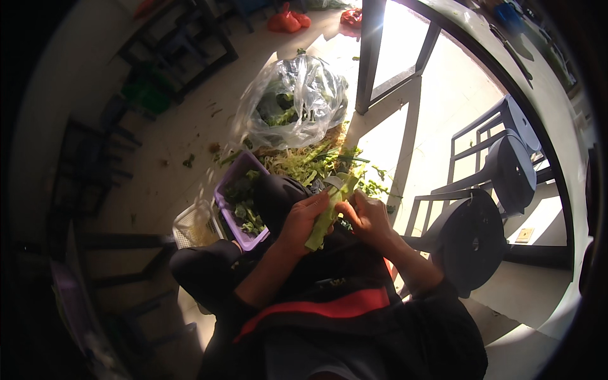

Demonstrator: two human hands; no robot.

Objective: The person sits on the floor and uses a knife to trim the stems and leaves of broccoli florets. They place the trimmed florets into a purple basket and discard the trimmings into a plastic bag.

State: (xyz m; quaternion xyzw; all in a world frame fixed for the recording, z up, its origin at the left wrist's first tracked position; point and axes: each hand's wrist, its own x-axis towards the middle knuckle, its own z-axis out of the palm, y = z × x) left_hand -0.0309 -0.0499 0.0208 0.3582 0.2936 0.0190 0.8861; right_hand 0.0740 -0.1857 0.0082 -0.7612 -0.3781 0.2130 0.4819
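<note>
My left hand (304, 216) is closed around a long green vegetable stalk (323, 221) held over my lap. Beside it, my right hand (368, 213) has its fingers bent at the stalk's upper part; whether it grips the stalk or a small tool is hidden. A grey curved piece (334, 181), perhaps a blade or a leaf, shows at the stalk's far end. Just beyond my hands lies a heap of green trimmings and peelings (304, 161). Left of my knee stands a purple plastic basket (222, 199) holding green leafy pieces.
A clear plastic bag (304, 109) of green vegetables stands behind the heap. A white basket (190, 221) is at the left. Grey plastic stools (468, 242) line the right, near a table. Red plastic bags (287, 21) lie farther off, by a dark metal frame (368, 57).
</note>
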